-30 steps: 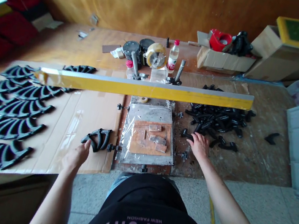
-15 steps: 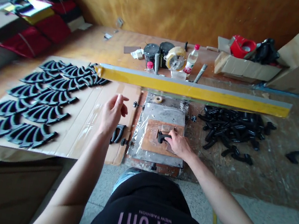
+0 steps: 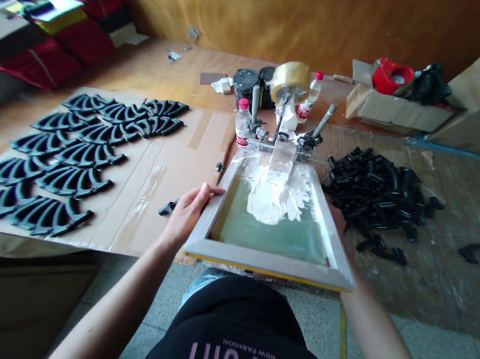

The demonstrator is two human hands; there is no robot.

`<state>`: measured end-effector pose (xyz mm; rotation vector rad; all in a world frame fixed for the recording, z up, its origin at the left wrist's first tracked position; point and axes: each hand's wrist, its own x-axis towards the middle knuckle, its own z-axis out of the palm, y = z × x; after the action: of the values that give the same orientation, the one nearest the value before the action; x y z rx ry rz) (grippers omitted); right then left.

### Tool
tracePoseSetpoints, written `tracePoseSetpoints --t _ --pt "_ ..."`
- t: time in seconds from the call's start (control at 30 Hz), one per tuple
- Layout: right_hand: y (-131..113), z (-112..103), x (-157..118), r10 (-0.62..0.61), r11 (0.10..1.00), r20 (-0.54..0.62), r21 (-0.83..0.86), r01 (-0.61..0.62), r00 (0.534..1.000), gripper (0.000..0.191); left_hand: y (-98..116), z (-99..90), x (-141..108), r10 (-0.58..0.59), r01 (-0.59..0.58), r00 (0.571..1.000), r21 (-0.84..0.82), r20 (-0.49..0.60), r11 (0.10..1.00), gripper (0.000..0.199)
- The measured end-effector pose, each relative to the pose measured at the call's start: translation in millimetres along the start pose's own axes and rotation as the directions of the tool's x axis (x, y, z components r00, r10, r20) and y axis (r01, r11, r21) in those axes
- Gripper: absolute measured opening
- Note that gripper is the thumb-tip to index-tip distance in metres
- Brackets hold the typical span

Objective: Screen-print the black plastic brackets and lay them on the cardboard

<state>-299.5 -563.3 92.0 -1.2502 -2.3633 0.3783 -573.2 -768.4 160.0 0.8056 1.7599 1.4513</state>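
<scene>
A screen frame (image 3: 272, 262) with green mesh and a smear of white paste (image 3: 269, 204) lies lowered over the jig. My left hand (image 3: 190, 211) is at the frame's left edge, its fingers closed on the rim. At the right edge, my right hand (image 3: 339, 219) is mostly hidden behind the frame, and its fingers do not show. A squeegee (image 3: 281, 161) rests at the far end of the screen, under the clamps. One black handle part (image 3: 167, 208) lies on the cardboard just left of my left hand.
Rows of black curved parts (image 3: 81, 155) lie on cardboard at the left. A pile of black handles (image 3: 378, 188) is at the right. Behind the frame stand bottles (image 3: 309, 98), dark jars (image 3: 244, 84) and a tape roll (image 3: 290, 82). Cardboard boxes (image 3: 396, 111) are at the back right.
The raised yellow-edged frame has come down over the jig, hiding the plate and the black handle there. My left hand moved to its left edge; my right hand left the handle for its right side.
</scene>
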Motion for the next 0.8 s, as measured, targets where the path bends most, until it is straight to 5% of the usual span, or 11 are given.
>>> tracePoseSetpoints --t 0.07,0.17,0.23,0.4,0.47,0.57,0.63,0.67,0.8 --pt "-2 -12 19 0.045 0.999 -0.093 -0.023 -0.047 0.995 0.029 -34 -0.3 -8 -0.106 0.105 0.993 0.031 0.050 0.994 0.054" --pt "-33 -11 47 -0.106 0.992 -0.133 -0.087 0.095 0.985 0.044 -85 6.6 -7 -0.186 0.183 0.980 0.050 0.069 0.982 0.071" --pt "-61 0 59 -0.231 0.966 -0.013 -0.127 0.227 0.973 0.048 -109 11.5 -2 -0.199 0.192 0.979 0.112 0.049 0.975 0.073" --pt "-91 22 35 -0.309 0.917 0.323 -0.148 0.370 0.894 0.009 -129 12.2 4 -0.185 0.171 0.982 0.234 0.039 0.957 0.063" --pt "-85 19 11 -0.426 0.857 0.369 -0.129 0.500 0.826 0.016 -129 10.7 4 -0.186 0.172 0.982 0.250 0.036 0.953 0.061" --pt "-75 5 -12 -0.637 0.713 0.421 0.006 0.701 0.645 0.022 -128 10.2 3 -0.193 0.178 0.980 0.248 0.039 0.952 0.061" --pt "-72 -3 -13 -0.689 0.673 0.439 0.095 0.733 0.576 0.019 -127 10.9 2 -0.197 0.183 0.980 0.245 0.034 0.952 0.061" --pt "-73 -4 -10 -0.684 0.687 0.435 0.114 0.718 0.585 0.017 -126 11.3 2 -0.199 0.186 0.979 0.245 0.032 0.951 0.061" --pt "-76 9 -9 -0.595 0.789 0.284 0.028 0.613 0.752 0.017 -122 12.4 2 -0.200 0.189 0.980 0.220 0.026 0.957 0.062"
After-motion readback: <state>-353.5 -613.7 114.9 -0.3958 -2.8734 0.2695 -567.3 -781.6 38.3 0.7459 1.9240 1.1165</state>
